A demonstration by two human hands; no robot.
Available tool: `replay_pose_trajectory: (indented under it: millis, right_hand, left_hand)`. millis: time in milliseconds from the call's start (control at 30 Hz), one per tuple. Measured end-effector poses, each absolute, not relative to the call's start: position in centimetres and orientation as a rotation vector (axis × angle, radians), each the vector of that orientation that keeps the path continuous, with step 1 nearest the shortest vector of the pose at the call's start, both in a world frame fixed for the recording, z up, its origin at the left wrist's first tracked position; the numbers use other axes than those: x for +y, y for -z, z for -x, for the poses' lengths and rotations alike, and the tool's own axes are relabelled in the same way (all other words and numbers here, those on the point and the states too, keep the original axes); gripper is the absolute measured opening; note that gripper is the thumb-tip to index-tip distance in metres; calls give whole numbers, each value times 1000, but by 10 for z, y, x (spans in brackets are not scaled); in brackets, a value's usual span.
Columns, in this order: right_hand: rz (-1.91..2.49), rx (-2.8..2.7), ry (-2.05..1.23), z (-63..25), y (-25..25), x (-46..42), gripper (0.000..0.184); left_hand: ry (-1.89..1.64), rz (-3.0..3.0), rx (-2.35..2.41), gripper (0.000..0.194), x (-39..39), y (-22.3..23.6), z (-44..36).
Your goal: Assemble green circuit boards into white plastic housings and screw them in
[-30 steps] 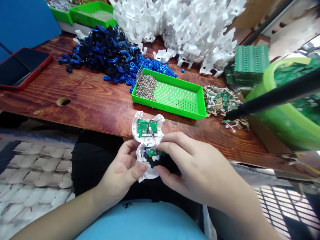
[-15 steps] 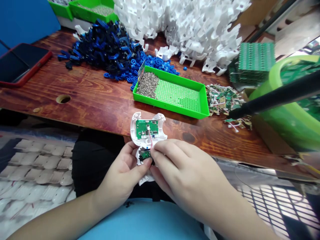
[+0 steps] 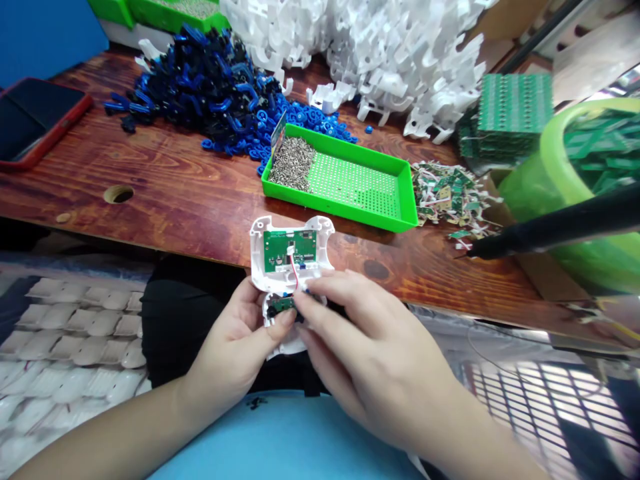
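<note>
A white plastic housing is held up in front of the table edge, a green circuit board lying in its upper part. From a white plug on that board, a red-and-white wire runs down to a smaller green board in the lower part. My left hand is closed around the lower left side, thumb against the small board. My right hand is closed at the lower right side, its fingertips by the wire's lower end. Those fingers cover part of the small board.
A green tray of small metal screws stands just beyond. Behind it are heaps of blue and black parts and white shells. To the right are stacked boards, a green tub and a black rod.
The housing and both hands have shifted slightly left, and the housing's upper part faces me more. My right fingertips have moved a little off the small board's right end.
</note>
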State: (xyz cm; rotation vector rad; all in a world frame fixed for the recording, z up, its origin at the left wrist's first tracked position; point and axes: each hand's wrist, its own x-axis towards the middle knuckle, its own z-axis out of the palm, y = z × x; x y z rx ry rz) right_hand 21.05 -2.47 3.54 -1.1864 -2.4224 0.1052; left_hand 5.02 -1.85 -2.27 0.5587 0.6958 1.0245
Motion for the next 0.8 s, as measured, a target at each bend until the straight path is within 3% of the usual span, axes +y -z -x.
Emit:
replay_pose_trajectory:
  millis: [100, 200, 333, 567, 800]
  right_hand:
    - [1362, -1938, -375, -216, -24, -33, 30]
    - [1406, -1492, -962, -217, -10, -38, 19]
    - [1347, -1254, -1396, -214, -2, -37, 20]
    - [1296, -1159, -1496, -210, -1, -36, 11]
    - [1410, -1382, -1081, -200, 0, -41, 5]
  left_hand:
    - [-1011, -561, 712, 35, -20, 24, -51]
    - [-1022, -615, 749, 31, -21, 24, -51]
    - [-1027, -741, 788, 30, -22, 21, -49]
    - [-951, -742, 820, 25, -24, 18, -47]
    - [-864, -802, 824, 29, -25, 17, -48]
